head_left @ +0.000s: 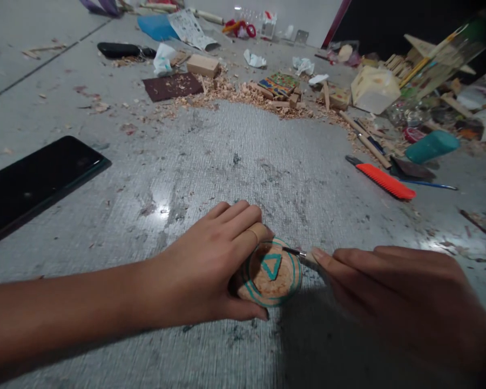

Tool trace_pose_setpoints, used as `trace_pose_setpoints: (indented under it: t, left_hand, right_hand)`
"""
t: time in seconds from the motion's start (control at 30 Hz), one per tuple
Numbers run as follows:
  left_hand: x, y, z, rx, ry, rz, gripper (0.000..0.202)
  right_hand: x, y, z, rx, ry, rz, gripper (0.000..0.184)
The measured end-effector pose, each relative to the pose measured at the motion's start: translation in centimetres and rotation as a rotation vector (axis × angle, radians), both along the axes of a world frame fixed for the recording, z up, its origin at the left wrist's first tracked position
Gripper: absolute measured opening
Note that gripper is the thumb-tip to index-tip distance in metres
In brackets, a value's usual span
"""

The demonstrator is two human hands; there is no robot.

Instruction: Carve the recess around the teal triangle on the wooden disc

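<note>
Works over a scuffed grey surface [210, 162], marked with dark stains, bright with glare left of centre and crossed at upper left by one thin dark line. Faces a pale panel [311, 16] at the top and near-black shadow at upper right. Fronts an arc of wood shavings [222, 86] along the far side.

Counts one black phone [44, 183] at left, one orange-red cutter [383, 180] at right, one teal cylinder [432, 147] just beyond, one dark brown sheet [172, 86] strewn with shavings, and at least three crumpled white scraps [255, 59]. Leaves the jumbled heap at far right too blurred to count.

Clasps one round wooden piece [261, 286], near bottom centre, ringed in teal around one teal triangle [272, 267]. Grips with left hand [222, 237], spread only to the piece's width, with fingers over the far edge and thumb along the near. Pinches one slim metal-tipped tool [302, 253] in closed right hand [392, 289], with tip over the piece's right side; cannot tell whether touching.
</note>
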State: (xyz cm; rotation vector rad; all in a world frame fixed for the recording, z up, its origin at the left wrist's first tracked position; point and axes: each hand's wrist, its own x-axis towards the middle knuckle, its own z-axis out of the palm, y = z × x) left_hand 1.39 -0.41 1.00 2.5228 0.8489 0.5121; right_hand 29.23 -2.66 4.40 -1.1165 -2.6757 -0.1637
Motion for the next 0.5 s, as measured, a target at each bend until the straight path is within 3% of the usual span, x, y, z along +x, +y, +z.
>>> trace_pose_setpoints:
  t: [0.23, 0.5]
  left_hand:
    - [0.1, 0.2, 0.2, -0.012, 0.005, -0.001, 0.073]
    - [0.1, 0.3, 0.2, -0.025, -0.012, -0.004, 0.070]
  right_hand:
    - [-0.6, -1.5, 0.1, 0.133, -0.158, 0.176, 0.034]
    - [-1.6, -2.1, 0.8, 0.135, -0.124, 0.146, 0.028]
